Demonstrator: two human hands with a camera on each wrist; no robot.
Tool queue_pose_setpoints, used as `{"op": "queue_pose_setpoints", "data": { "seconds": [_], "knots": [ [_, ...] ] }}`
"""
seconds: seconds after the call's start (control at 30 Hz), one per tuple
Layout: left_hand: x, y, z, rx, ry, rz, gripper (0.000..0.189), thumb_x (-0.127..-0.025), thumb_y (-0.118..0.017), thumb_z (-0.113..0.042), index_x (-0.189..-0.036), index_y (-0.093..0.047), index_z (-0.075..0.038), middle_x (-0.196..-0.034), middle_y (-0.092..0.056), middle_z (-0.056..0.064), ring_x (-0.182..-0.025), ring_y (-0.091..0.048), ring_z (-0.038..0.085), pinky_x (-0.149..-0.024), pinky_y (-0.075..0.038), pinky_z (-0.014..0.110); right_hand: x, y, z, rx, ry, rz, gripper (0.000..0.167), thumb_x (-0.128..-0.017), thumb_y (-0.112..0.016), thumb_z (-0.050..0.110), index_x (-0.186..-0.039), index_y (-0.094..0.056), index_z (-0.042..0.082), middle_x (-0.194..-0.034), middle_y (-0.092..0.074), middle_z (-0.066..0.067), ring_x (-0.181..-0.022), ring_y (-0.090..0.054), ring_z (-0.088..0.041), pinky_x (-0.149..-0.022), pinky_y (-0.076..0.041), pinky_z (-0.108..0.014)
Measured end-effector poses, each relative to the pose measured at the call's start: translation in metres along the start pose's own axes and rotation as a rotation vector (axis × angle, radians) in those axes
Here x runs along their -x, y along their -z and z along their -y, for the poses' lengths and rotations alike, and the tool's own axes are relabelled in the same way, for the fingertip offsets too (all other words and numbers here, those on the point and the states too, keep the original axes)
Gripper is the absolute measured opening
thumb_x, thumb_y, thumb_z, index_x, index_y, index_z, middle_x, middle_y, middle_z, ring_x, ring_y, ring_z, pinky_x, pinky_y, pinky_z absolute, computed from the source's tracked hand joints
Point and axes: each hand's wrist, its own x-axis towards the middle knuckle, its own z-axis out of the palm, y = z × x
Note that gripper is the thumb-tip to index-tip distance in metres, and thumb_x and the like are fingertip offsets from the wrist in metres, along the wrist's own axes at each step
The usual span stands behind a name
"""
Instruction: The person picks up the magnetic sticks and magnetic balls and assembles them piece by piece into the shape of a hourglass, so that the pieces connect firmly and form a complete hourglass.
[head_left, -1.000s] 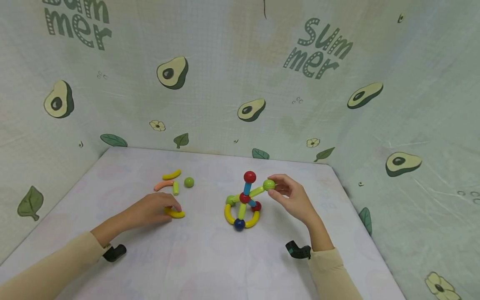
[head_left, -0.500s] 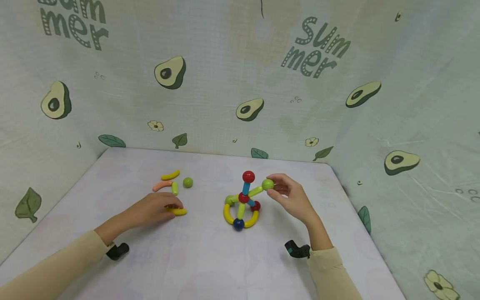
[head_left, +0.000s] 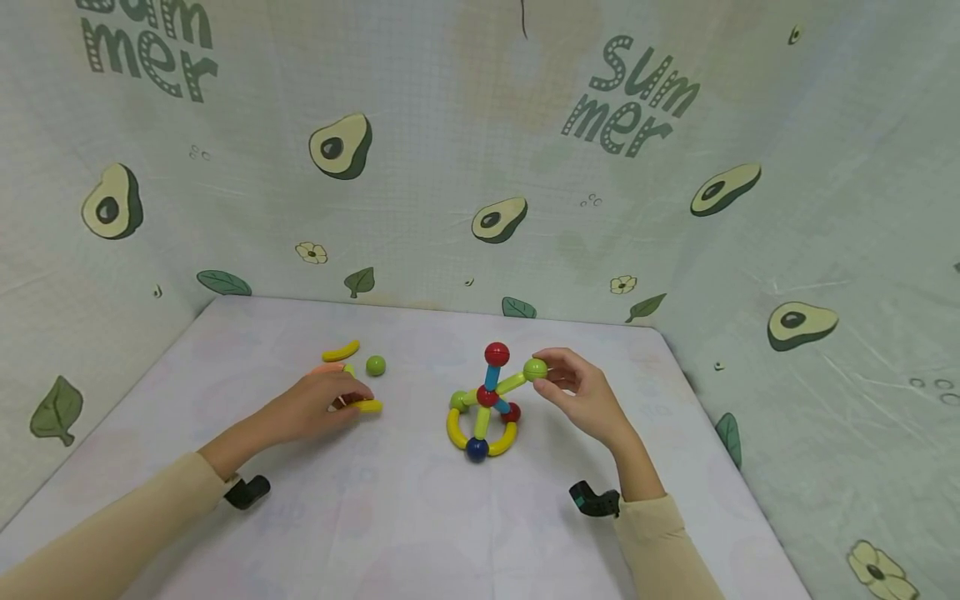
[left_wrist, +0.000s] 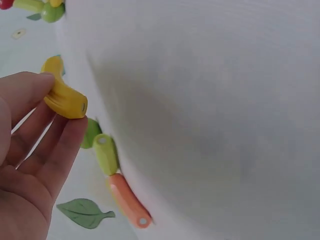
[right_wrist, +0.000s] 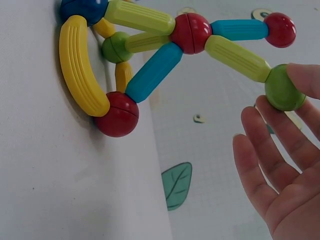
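Between thumb and fingers, my left hand (head_left: 318, 404) pinches a curved yellow magnetic rod (left_wrist: 67, 97), held just above the table in the left wrist view. My right hand (head_left: 581, 392) pinches the green ball (right_wrist: 284, 89) at the end of a slanting light green rod (right_wrist: 237, 57). That rod belongs to a magnetic ball-and-rod structure: a red centre ball (right_wrist: 191, 33), blue rods, and a base ring of curved yellow rods (right_wrist: 80, 65) with a dark blue ball (head_left: 477, 450), a red ball (right_wrist: 117, 115) and a green ball. A red ball (head_left: 497, 354) tops the upright blue rod.
Loose on the table (head_left: 405, 517) near my left hand lie another curved yellow rod (head_left: 341, 351), a green ball (head_left: 376, 365), an orange curved rod (left_wrist: 129, 200) and a short light green rod (left_wrist: 105, 154). Printed cloth walls (head_left: 420, 150) enclose the table's back and sides.
My left hand has moved away from me and slightly right, carrying the yellow rod up from its spot and now partly covering the orange and green rods. The right hand stays put.
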Motion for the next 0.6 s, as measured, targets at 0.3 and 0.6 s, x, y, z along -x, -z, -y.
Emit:
{"op": "queue_pose_setpoints", "data": {
  "seconds": [0.3, 0.6],
  "knots": [
    [-0.028, 0.017, -0.023, 0.072, 0.045, -0.088, 0.032, -0.094, -0.08, -0.005, -0.125, -0.075, -0.011, -0.108, -0.074, -0.005, -0.095, -0.07, 0.01, -0.08, -0.061, 0.023, 0.0, -0.001, 0.001, 0.01, -0.009, 0.001, 0.038, -0.099, -0.078, 0.021, -0.135, -0.066, 0.017, -0.129, -0.071, -0.001, -0.113, -0.069, -0.022, -0.097, -0.056, -0.023],
    [-0.072, 0.033, -0.053, 0.173, 0.073, -0.137, 0.034, -0.099, -0.078, -0.012, -0.132, -0.072, -0.015, -0.114, -0.075, -0.003, -0.099, -0.072, 0.012, -0.086, -0.063, 0.029, 0.0, -0.001, 0.004, 0.007, -0.014, 0.0, 0.039, -0.099, -0.078, 0.018, -0.135, -0.066, 0.016, -0.129, -0.071, -0.002, -0.112, -0.069, -0.023, -0.096, -0.056, -0.021]
  ]
}}
